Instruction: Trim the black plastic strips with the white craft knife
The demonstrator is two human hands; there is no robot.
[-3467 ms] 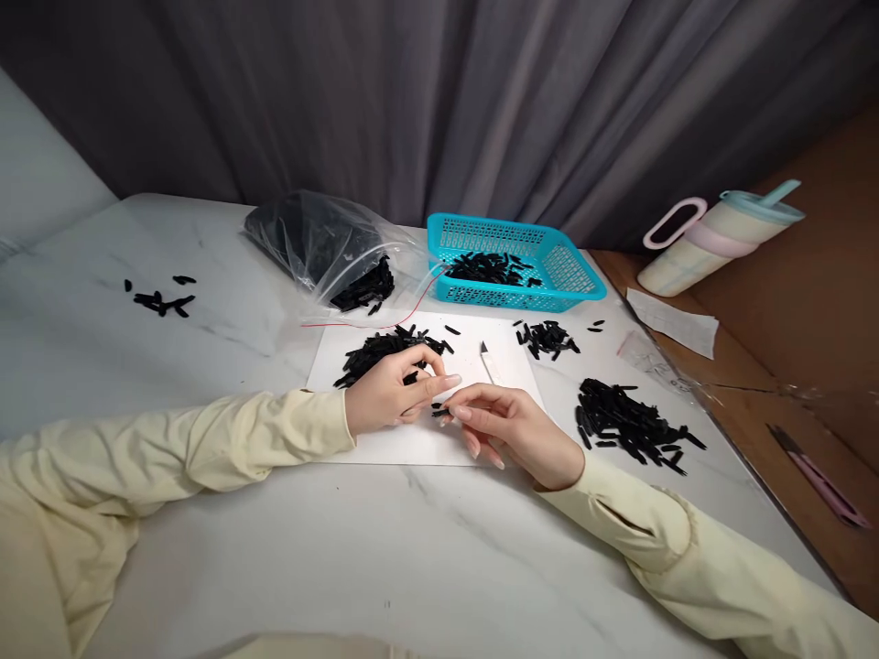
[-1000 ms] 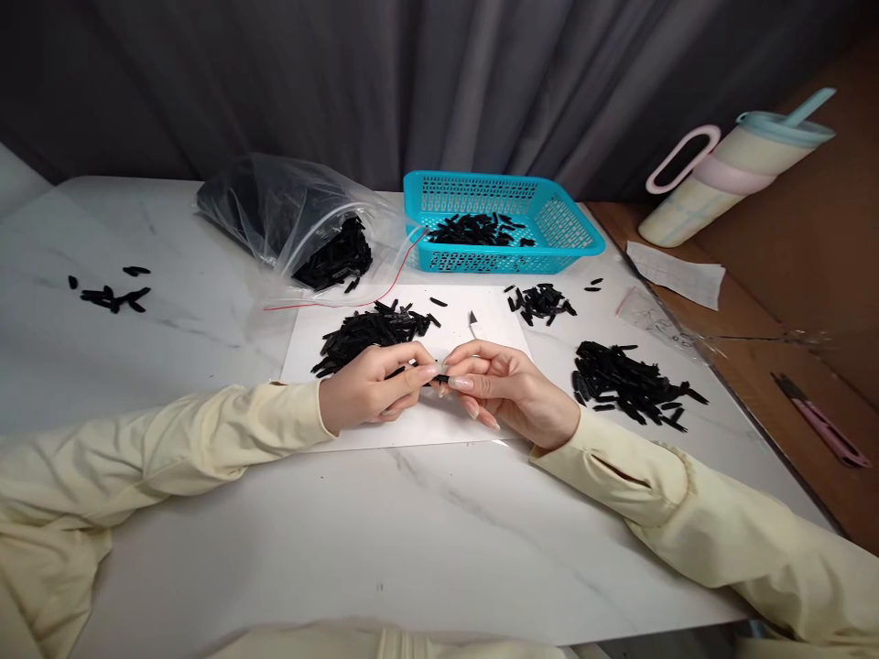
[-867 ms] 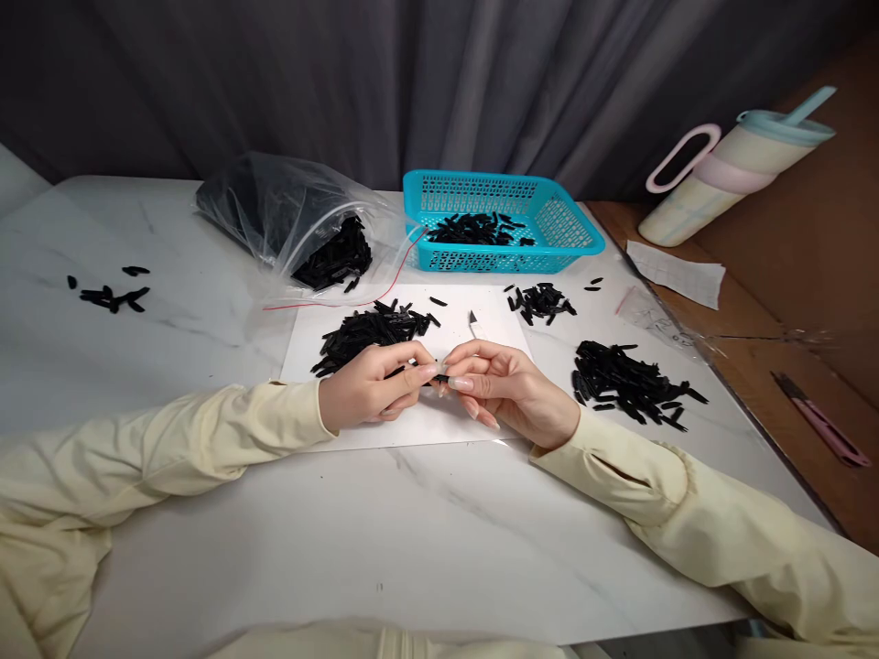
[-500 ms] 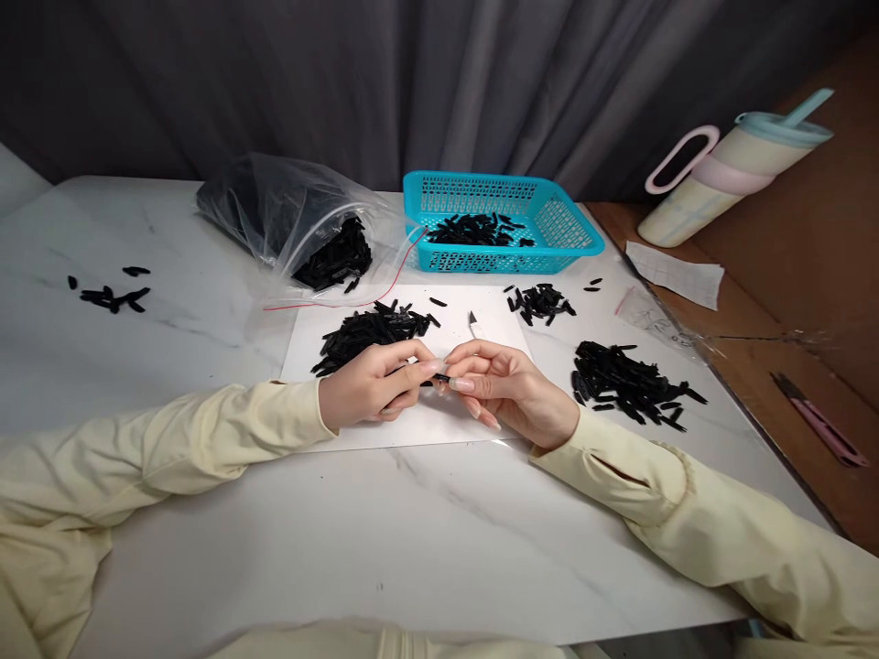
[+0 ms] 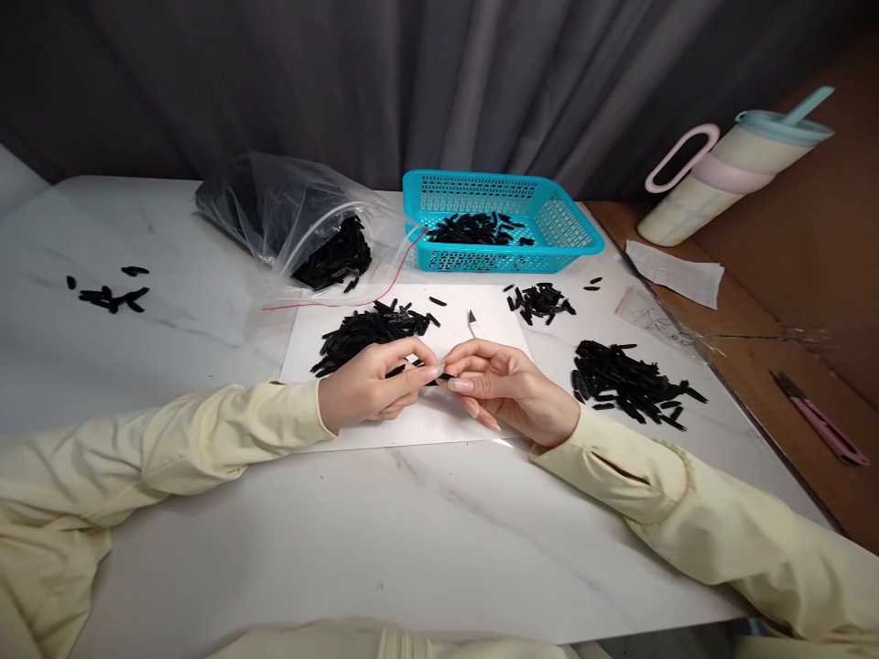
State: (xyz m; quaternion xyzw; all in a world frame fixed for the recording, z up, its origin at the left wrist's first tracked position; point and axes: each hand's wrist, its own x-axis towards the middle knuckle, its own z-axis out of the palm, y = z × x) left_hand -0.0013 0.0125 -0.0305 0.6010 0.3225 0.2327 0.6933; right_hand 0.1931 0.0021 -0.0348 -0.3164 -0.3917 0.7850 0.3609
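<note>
The left hand (image 5: 374, 383) and right hand (image 5: 518, 389) meet fingertip to fingertip, both clamped by thumb and forefinger on one short black strip (image 5: 445, 375), held above a white sheet (image 5: 453, 423). More black shows between the left fingers; whether held or lying beyond, I cannot tell.

Just behind the left hand, a pile (image 5: 371, 331) of strips lies on the sheet. A knife (image 5: 475, 324) lies to its right, dark blade pointing away. Beyond are an open clear bag (image 5: 257, 197) with a red edge line and a blue basket (image 5: 504, 261), both containing strips. Right of the sheet are two more piles, small and large.

Farther right, a small bag (image 5: 656, 318) bears marks too small to read; the paper (image 5: 677, 273) has faint lines, likewise unreadable. A cup (image 5: 732, 174) stands behind it.
</note>
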